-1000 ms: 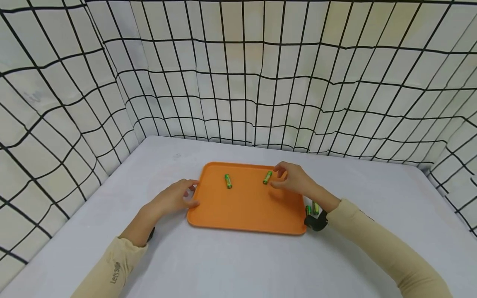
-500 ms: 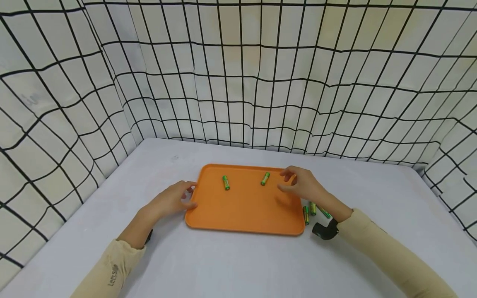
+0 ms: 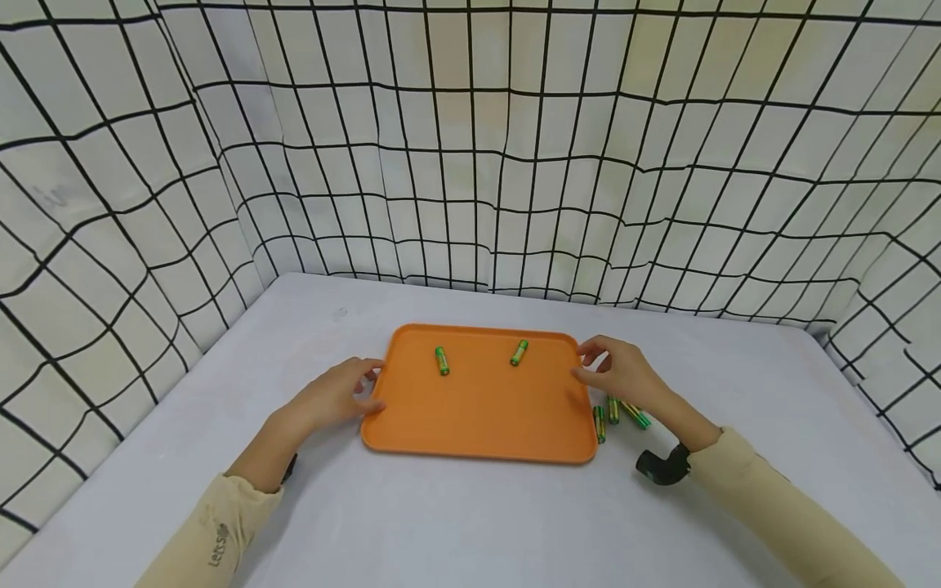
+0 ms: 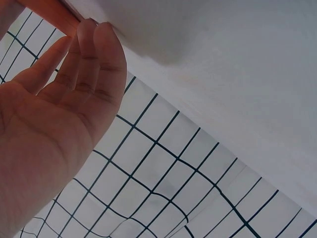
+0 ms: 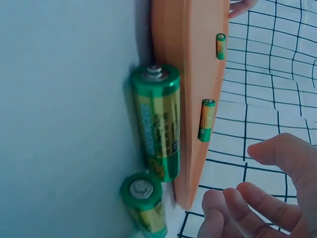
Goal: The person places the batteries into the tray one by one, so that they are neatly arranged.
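An orange tray (image 3: 478, 416) lies on the white table, bearing two green-and-gold batteries: the left battery (image 3: 442, 360) and the right battery (image 3: 519, 353). My left hand (image 3: 338, 394) is at the tray's left edge, with thumb and fingertips spread along the rim. In the left wrist view, that hand's fingers (image 4: 89, 64) reach the tray edge, lightly bent. My right hand (image 3: 621, 371) hovers by the tray's right edge. Its thumb and fingers (image 5: 267, 203) stand apart in the right wrist view, nothing between them.
Loose batteries lie just right of the tray, among them an upright-lying battery (image 3: 600, 425), another battery (image 3: 613, 409) and a slanted green one (image 3: 635, 415). White walls with a black grid net (image 3: 470, 163) enclose the table (image 3: 441, 523) at the back and sides.
My right hand has moved right, away from the right battery, to the tray's edge. The loose batteries beside the tray have come into fuller view. My left hand stays at the left rim.
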Motion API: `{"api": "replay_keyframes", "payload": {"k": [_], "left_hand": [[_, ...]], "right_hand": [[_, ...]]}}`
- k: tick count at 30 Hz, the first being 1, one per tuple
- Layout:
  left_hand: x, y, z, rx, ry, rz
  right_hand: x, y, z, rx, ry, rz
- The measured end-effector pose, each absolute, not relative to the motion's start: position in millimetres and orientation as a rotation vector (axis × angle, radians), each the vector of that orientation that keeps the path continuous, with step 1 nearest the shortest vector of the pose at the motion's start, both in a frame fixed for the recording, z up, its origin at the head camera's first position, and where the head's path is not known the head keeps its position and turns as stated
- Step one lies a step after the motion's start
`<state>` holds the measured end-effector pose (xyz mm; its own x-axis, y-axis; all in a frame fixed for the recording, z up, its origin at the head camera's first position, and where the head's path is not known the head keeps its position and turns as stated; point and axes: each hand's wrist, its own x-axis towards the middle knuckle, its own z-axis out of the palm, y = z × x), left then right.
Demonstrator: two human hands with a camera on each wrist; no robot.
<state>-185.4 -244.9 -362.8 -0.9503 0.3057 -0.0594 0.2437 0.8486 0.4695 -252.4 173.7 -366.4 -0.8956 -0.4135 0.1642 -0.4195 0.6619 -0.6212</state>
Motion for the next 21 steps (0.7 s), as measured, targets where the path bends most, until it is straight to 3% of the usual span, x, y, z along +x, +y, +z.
{"api": "replay_keyframes", "payload": {"k": [21], "left_hand": [[-187.9, -246.3, -364.3, 0.423, 2.884, 0.72]], "right_hand": [[-250.0, 224.7, -376.3, 0.546, -2.914, 0.99]]}}
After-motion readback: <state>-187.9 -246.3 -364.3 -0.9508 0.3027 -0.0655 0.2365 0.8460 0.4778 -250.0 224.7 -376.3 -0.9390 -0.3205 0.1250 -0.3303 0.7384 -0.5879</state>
